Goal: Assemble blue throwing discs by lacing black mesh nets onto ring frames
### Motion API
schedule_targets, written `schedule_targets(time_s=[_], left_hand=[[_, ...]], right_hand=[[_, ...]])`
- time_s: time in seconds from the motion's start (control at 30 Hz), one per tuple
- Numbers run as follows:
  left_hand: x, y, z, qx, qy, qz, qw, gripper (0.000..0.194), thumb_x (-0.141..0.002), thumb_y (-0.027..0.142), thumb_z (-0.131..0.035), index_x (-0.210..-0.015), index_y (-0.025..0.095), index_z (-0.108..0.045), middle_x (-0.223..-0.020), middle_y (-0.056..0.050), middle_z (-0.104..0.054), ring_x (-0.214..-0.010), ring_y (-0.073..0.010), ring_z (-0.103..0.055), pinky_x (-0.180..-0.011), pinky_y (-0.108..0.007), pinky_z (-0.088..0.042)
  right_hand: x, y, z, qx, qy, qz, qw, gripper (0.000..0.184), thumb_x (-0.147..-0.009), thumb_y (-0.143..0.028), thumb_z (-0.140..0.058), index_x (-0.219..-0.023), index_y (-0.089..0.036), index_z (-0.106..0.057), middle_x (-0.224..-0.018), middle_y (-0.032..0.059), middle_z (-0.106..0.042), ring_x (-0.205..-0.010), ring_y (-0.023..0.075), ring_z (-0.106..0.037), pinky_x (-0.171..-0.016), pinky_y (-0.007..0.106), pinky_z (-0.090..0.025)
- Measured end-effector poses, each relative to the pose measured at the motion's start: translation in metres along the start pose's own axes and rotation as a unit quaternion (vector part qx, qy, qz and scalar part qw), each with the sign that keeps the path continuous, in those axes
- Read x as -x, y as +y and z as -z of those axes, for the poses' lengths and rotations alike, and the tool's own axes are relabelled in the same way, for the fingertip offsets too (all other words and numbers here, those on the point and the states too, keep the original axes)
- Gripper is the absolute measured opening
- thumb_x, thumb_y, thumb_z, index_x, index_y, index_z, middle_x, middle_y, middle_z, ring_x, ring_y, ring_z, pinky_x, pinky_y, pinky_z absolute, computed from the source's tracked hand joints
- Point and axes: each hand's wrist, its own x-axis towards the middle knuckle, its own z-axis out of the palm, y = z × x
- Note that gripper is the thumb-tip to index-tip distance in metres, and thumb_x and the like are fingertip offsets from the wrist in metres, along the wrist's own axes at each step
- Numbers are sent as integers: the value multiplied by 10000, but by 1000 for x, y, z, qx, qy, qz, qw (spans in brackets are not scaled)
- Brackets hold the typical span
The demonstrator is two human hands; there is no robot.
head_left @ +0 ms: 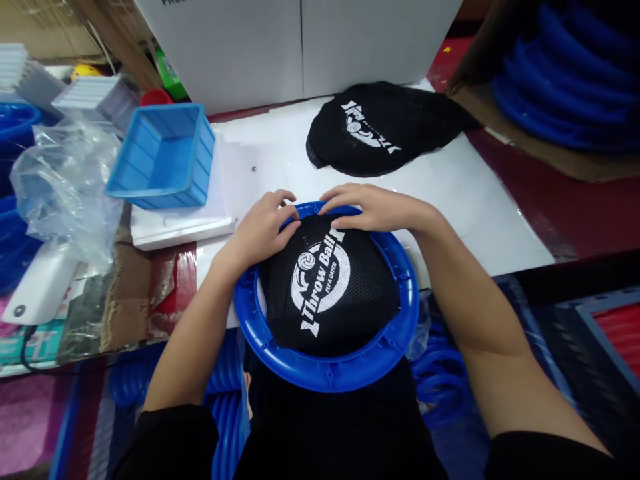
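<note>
A round black mesh net [327, 287] printed with white "Throw Ball" lettering lies inside a blue plastic ring [330, 373]. The ring tilts across the front edge of the table, near my body. With bent fingers, my left hand [270, 223] holds the net's far left edge, thumb on the mesh. My right hand [373, 208] is beside it at the far rim, thumb and fingers on the net's edge. A small gap separates the two hands. My fingertips partly hide the edge between net and ring.
Beyond the ring, another black printed net [380, 130] lies on the white table sheet [480, 200]. A light-blue bin [163, 157] stands left, beside a clear plastic bag [70, 180] and a white device [43, 283]. White boxes [300, 47] block the back; blue rings [565, 80] are stacked right.
</note>
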Motion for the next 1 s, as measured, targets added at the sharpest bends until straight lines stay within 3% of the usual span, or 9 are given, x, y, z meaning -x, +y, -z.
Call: schedule_targets(time_s=[0.13, 0.3, 0.37, 0.5, 0.63, 0.77, 0.87, 1.0], left_hand=[[3, 4, 11, -6, -15, 27, 999, 205, -1027, 330, -585, -960, 167, -690, -1513, -185, -563, -1383, -354, -557, -1177, -543, -470], [-1, 6, 10, 31, -35, 4, 999, 275, -1030, 375, -611, -1235, 206, -680, -1646, -163, -462, -1505, -339, -476, -1242, -555, -412], [-2, 6, 7, 44, -53, -13, 998, 258, -1046, 348, -579, -1242, 209, -675, -1638, -159, -476, -1505, -316, -482, -1244, -541, -414], [-2, 6, 6, -3, -38, 15, 999, 195, -1045, 318, -548, -1110, 190, -681, -1534, -157, -579, -1376, -321, -586, -1153, -515, -494], [0, 3, 11, -81, 18, 116, 990, 173, -1004, 297, -552, -941, 185, -667, -1377, -159, -671, -1190, -349, -665, -937, -487, -571], [1, -1, 15, -93, 56, 191, 976, 199, -937, 308, -599, -769, 201, -601, -1252, -150, -711, -1022, -326, -686, -803, -464, -567], [5, 1, 19, -82, 39, 184, 979, 301, -892, 313, -636, -635, 208, -520, -1270, -143, -716, -1039, -324, -678, -792, -458, -566], [12, 6, 28, -55, -35, 141, 988, 468, -955, 406, -626, -553, 196, -510, -1404, -129, -688, -1151, -340, -671, -879, -493, -575]], right_hand=[[-6, 3, -14, 13, 15, 0, 1000, 363, -953, -400, -630, -1261, -266, -766, -1453, 112, -651, -1378, 344, -555, -1206, 587, -399], [-13, 1, -29, 20, 35, -3, 999, 332, -960, -357, -577, -1226, -285, -763, -1482, 85, -623, -1447, 329, -495, -1252, 565, -371], [-12, 1, -28, 23, 33, -2, 999, 339, -970, -373, -569, -1243, -277, -747, -1492, 92, -616, -1457, 329, -488, -1250, 568, -371], [-4, 0, -12, 21, 39, -10, 999, 395, -963, -490, -606, -1230, -222, -718, -1415, 146, -660, -1382, 365, -552, -1210, 598, -390], [7, -5, 7, 5, 62, -50, 997, 359, -915, -565, -690, -1008, -219, -712, -1432, 148, -653, -1362, 373, -561, -1176, 581, -419], [10, -7, 8, 2, 3, -40, 999, 340, -890, -569, -738, -895, -229, -737, -1581, 105, -549, -1493, 383, -439, -1246, 595, -345], [9, -4, 1, 11, -19, -34, 999, 277, -857, -508, -794, -972, -257, -778, -1679, 60, -449, -1586, 392, -305, -1295, 617, -275], [6, 2, -5, 44, -19, -41, 998, 157, -888, -355, -760, -1012, -262, -787, -1722, 44, -387, -1628, 389, -227, -1321, 642, -210]])
